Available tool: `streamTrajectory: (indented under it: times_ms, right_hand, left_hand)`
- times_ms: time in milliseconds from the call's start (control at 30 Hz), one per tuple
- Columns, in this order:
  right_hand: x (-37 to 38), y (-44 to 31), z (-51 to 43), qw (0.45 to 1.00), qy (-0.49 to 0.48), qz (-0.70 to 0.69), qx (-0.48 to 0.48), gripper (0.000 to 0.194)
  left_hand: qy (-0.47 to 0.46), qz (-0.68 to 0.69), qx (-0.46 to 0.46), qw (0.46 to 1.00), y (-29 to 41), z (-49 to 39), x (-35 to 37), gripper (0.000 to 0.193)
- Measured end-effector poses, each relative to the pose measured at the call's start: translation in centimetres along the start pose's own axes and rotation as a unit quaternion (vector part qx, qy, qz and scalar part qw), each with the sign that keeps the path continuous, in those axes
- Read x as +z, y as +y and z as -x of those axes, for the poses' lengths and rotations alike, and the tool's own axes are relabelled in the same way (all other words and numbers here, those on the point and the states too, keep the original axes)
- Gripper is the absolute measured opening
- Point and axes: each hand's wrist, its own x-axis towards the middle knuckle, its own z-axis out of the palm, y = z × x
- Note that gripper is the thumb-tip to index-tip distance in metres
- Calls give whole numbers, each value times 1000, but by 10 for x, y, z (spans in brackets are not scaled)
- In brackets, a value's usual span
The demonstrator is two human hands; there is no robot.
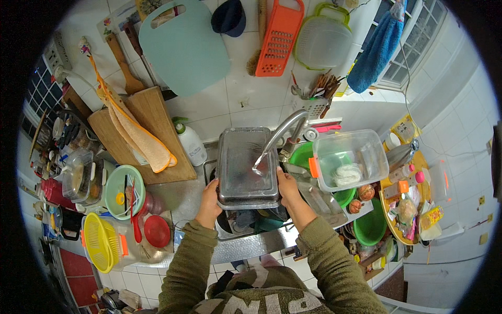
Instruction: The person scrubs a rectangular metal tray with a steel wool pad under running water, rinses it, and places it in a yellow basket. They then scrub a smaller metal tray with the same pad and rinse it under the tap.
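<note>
Both of my hands grip a rectangular metal baking tray [248,184] over the sink, one at each side near its front corners. My left hand [210,200] is at the left edge, my right hand [288,186] at the right edge. Above the tray reaches the curved metal faucet [276,135], its spout over the tray's surface, where a small wet, bright spot shows. The tray hides most of the sink; dark items [270,220] show in the basin below its front edge. A clear plastic bin [353,143] with an orange latch stands to the right.
A white bottle [192,145] and wooden cutting boards [149,114] stand behind left. Left on the counter are a green basin [111,196], a yellow colander [100,243] and a red bowl [157,231]. Onions [366,192] and a green tub [370,221] lie right.
</note>
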Motion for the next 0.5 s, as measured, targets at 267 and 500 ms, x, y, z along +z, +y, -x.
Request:
streamTrajectory:
  times_ms: [267,500]
  right_hand:
    - [-5,6,46,992,-58,-49,104,44]
    - [-13,-6,94,979,-96,-76,162,38]
  left_hand:
    - [-17,-164,18,986,28,47,4,37]
    - [23,-152,3,988,25,107,5,30]
